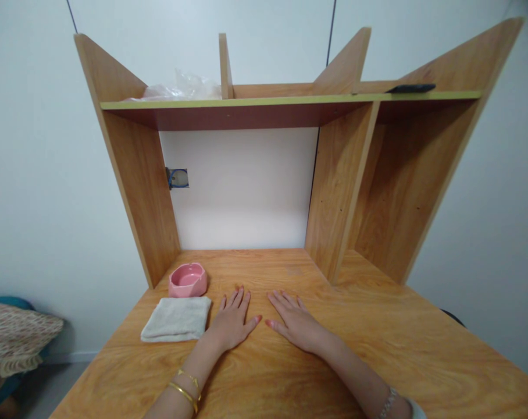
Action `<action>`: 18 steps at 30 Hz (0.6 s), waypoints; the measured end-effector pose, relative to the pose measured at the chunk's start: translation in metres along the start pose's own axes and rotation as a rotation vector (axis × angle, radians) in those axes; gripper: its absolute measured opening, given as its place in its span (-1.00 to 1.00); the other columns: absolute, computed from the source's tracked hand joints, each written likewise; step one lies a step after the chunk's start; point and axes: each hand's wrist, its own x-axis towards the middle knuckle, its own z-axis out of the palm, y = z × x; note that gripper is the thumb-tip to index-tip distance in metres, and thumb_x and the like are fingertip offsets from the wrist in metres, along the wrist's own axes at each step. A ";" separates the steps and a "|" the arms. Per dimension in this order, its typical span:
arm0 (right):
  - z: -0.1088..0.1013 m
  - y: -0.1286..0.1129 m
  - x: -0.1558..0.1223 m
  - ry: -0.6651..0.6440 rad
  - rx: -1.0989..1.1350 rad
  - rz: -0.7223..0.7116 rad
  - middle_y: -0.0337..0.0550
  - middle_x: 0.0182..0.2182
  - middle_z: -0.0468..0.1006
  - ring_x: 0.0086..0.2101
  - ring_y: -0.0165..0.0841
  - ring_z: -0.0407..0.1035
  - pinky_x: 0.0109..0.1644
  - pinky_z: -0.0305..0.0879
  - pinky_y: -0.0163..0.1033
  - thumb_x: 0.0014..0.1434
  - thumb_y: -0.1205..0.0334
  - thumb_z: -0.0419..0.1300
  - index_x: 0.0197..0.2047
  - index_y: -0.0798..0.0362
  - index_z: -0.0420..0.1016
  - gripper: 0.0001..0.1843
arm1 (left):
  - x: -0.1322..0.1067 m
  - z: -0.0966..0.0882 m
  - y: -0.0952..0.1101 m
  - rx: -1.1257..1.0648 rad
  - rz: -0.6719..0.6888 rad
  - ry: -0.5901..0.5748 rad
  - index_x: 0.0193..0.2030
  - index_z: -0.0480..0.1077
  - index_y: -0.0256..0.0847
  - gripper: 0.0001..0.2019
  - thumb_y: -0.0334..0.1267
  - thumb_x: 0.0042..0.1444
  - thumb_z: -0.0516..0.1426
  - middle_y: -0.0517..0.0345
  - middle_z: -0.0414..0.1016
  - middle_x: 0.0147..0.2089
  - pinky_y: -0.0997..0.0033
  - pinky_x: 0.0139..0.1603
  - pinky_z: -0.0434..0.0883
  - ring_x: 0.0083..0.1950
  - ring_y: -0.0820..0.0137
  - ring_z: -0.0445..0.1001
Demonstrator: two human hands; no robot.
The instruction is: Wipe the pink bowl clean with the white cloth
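Observation:
Both palms rest flat on the wooden desk (264,378), fingers stretched out and pointing away from me. My left hand (232,321) lies just right of a folded pale grey cloth (177,319) and holds nothing. Beyond that cloth stands a pink faceted bowl, perhaps an ashtray (188,280), whose inside looks empty. A short gap of bare wood separates my two thumbs. My right hand (296,321) is also empty, its fingers a little apart.
A wooden hutch with side panels and a long shelf (246,103) rises at the desk's back. Crumpled clear plastic (183,87) lies on the shelf's left, a dark flat object (411,88) on its right. An uncovered wall box (178,178) shows wires. Patterned fabric (20,337) sits far left.

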 end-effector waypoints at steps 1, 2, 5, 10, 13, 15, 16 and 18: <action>0.000 0.000 0.000 0.002 -0.004 0.001 -0.05 0.26 -0.14 0.22 -0.14 -0.27 0.22 -0.36 0.06 0.12 -0.23 -0.27 0.28 0.14 -0.14 -0.20 | 0.000 0.000 0.000 0.001 0.001 0.003 0.28 -0.18 -0.38 -0.29 0.12 0.13 -0.31 -0.12 -0.27 0.32 0.06 0.25 -0.20 0.33 0.23 -0.30; 0.000 0.000 0.000 0.004 -0.008 0.002 -0.04 0.26 -0.14 0.21 -0.13 -0.27 0.22 -0.35 0.06 0.12 -0.23 -0.27 0.27 0.14 -0.13 -0.20 | 0.000 0.000 0.000 0.002 0.002 0.006 0.28 -0.17 -0.38 -0.30 0.11 0.13 -0.30 -0.12 -0.26 0.32 0.06 0.25 -0.20 0.32 0.23 -0.30; 0.000 -0.001 0.000 0.008 -0.019 0.004 -0.01 0.25 -0.13 0.21 -0.12 -0.26 0.22 -0.34 0.07 0.13 -0.21 -0.28 0.27 0.13 -0.09 -0.22 | 0.000 0.001 0.000 0.008 -0.001 0.015 0.28 -0.15 -0.37 -0.30 0.11 0.13 -0.30 -0.11 -0.25 0.32 0.05 0.24 -0.18 0.32 0.20 -0.28; 0.000 -0.002 -0.001 0.013 -0.027 0.002 0.00 0.25 -0.14 0.21 -0.12 -0.25 0.22 -0.34 0.06 0.13 -0.22 -0.29 0.26 0.11 -0.04 -0.23 | 0.000 0.000 0.001 0.022 -0.006 0.016 0.27 -0.13 -0.37 -0.30 0.11 0.13 -0.31 -0.12 -0.23 0.32 0.06 0.24 -0.16 0.32 0.20 -0.26; 0.001 -0.002 -0.001 0.016 -0.034 0.001 -0.01 0.25 -0.14 0.21 -0.13 -0.25 0.22 -0.34 0.05 0.14 -0.22 -0.30 0.26 0.10 -0.05 -0.24 | 0.000 0.000 0.001 0.021 -0.007 0.014 0.27 -0.13 -0.37 -0.31 0.11 0.13 -0.31 -0.11 -0.23 0.32 0.05 0.24 -0.17 0.32 0.20 -0.26; 0.001 -0.002 -0.001 0.014 -0.038 -0.001 0.00 0.25 -0.13 0.21 -0.13 -0.25 0.21 -0.34 0.06 0.14 -0.22 -0.30 0.26 0.11 -0.05 -0.23 | 0.000 0.001 0.001 0.018 -0.003 0.012 0.27 -0.13 -0.37 -0.31 0.10 0.13 -0.31 -0.12 -0.23 0.32 0.05 0.24 -0.17 0.32 0.20 -0.26; 0.001 -0.002 -0.001 0.013 -0.039 0.000 0.01 0.25 -0.13 0.21 -0.13 -0.25 0.21 -0.33 0.06 0.14 -0.22 -0.30 0.26 0.11 -0.05 -0.23 | 0.000 0.001 0.001 0.017 -0.001 0.012 0.27 -0.14 -0.37 -0.31 0.11 0.13 -0.31 -0.12 -0.23 0.32 0.05 0.24 -0.17 0.32 0.20 -0.26; 0.001 -0.002 -0.001 0.012 -0.042 0.001 0.00 0.25 -0.13 0.21 -0.13 -0.25 0.21 -0.33 0.06 0.14 -0.21 -0.29 0.26 0.11 -0.06 -0.24 | 0.000 0.001 0.000 0.017 0.001 0.014 0.27 -0.14 -0.38 -0.30 0.11 0.13 -0.32 -0.12 -0.23 0.32 0.04 0.24 -0.16 0.32 0.20 -0.25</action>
